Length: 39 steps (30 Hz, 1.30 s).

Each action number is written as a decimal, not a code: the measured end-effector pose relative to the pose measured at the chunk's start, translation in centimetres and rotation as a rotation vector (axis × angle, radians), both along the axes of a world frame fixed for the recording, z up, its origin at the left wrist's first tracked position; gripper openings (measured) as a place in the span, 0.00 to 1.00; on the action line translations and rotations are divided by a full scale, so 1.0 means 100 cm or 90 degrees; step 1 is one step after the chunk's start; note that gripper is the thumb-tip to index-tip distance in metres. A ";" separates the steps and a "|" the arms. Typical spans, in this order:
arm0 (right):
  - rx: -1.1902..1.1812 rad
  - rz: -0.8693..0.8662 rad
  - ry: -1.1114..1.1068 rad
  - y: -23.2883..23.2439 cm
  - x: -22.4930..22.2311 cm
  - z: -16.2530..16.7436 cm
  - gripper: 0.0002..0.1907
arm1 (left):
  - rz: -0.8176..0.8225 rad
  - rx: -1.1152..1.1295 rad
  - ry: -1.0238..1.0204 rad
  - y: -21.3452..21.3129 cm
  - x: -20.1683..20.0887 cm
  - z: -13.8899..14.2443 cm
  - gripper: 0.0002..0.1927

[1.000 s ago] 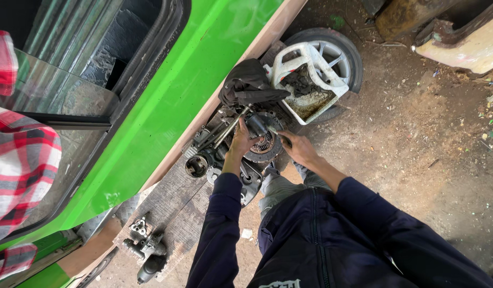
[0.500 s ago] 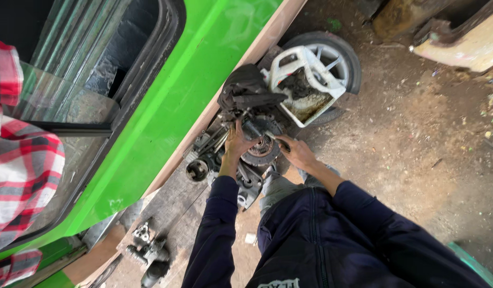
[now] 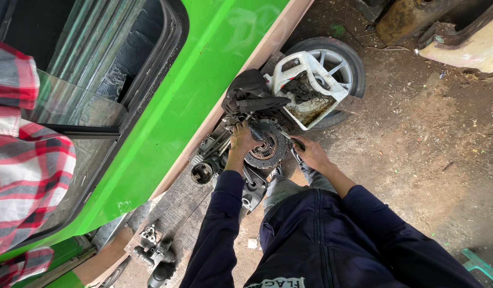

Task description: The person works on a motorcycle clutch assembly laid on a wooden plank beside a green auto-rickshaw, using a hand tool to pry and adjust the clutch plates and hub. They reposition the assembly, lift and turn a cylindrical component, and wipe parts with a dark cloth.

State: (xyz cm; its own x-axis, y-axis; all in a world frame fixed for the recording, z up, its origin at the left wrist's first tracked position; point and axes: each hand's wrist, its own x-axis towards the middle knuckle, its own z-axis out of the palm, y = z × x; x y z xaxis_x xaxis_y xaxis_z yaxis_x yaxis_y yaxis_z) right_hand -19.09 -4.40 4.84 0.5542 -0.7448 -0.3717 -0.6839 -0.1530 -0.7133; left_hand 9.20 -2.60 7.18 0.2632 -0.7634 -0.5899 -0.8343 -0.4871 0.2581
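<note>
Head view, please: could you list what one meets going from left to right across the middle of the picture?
Red plaid sleeve → green vehicle panel → left hand → round metal disc → right hand → bare dirt ground.

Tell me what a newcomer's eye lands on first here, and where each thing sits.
The bright green vehicle body panel fills the upper left, running diagonally. Below its edge, at centre, the left hand and right hand flank a round dark metal clutch disc on a greasy engine assembly. Just beyond, a cut-open white plastic jug holding dirty oil rests on a silver-spoked car wheel lying on the dirt.
</note>
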 end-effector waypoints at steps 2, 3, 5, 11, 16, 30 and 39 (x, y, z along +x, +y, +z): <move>-0.015 0.022 0.029 0.000 0.001 0.004 0.22 | 0.011 0.003 0.011 -0.001 -0.003 0.003 0.69; 0.006 0.019 0.060 0.000 0.002 0.006 0.22 | 0.007 -0.001 0.017 -0.002 -0.003 0.005 0.69; 0.047 0.012 0.121 0.000 0.002 0.010 0.23 | -0.002 -0.009 0.029 -0.003 -0.004 0.006 0.69; -0.092 0.033 -0.035 -0.003 0.006 0.022 0.21 | -0.026 -0.019 0.039 -0.007 -0.002 -0.006 0.74; -0.147 0.043 -0.073 0.000 0.026 0.027 0.19 | -0.199 -0.151 -0.126 0.000 -0.006 -0.031 0.69; -0.062 0.199 0.083 -0.016 0.097 0.009 0.22 | -0.080 -0.175 -0.010 0.028 0.026 -0.054 0.68; -0.050 0.176 0.080 -0.019 0.113 0.013 0.20 | 0.069 -0.111 0.133 0.028 0.034 -0.063 0.69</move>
